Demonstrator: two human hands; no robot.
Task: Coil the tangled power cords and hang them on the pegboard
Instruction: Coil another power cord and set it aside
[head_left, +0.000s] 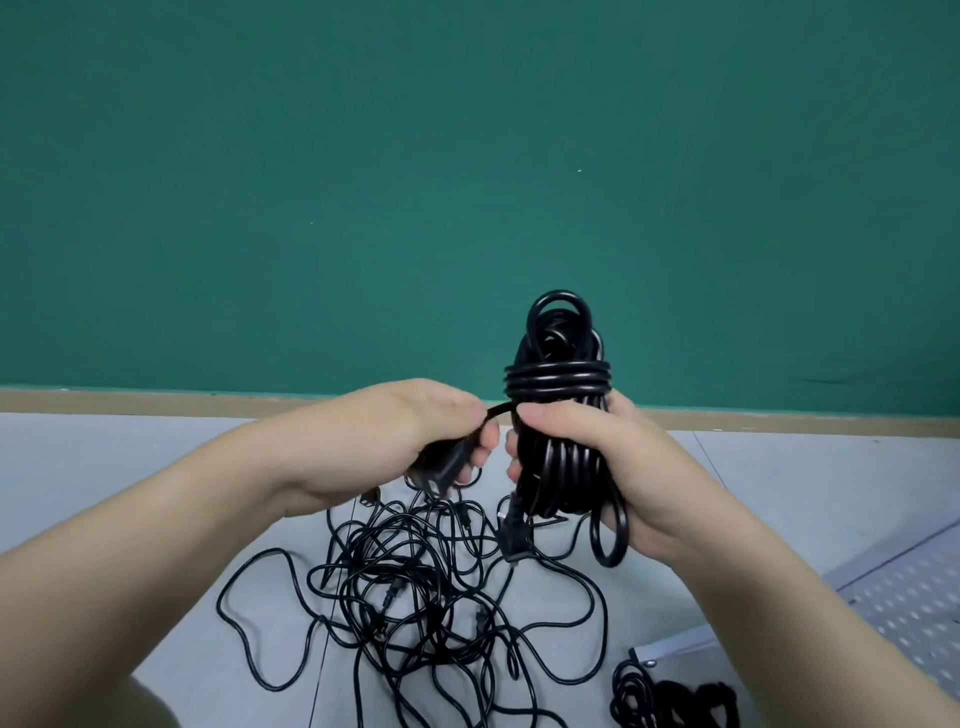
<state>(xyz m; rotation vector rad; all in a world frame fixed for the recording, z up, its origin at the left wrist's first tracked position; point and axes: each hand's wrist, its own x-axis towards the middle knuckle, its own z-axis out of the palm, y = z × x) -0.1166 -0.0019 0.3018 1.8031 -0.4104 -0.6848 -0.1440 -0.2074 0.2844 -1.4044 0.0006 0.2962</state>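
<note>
The person stands over a light grey desk (130, 467) in front of a green wall (363, 156), and both hands are busy with one black power cord. The right hand (597, 457), a little right of the centre of the frame, grips a coiled bundle (558, 415) upright, fingers curled around its lower half; several turns of the same cord go across the bundle just above this hand, like a belt. The left hand (415, 436), close beside it, pinches the free end of the cord between thumb and fingers, and a dark plug (441, 470) seems to sit in its palm. The two hands are almost touching. I judge the step as the finishing of this coil: the tail is being wrapped around the middle to lock it. The next move probably needs the left hand to tuck the plug end under a wrap, so the bundle does not open. Below the hands, in the lower centre, a tangled heap of cords (415, 597) lies on the desk, not yet sorted. At the lower right edge lies a white perforated board (914, 597), perhaps the pegboard, and near it a small coiled cord (644, 696).
</note>
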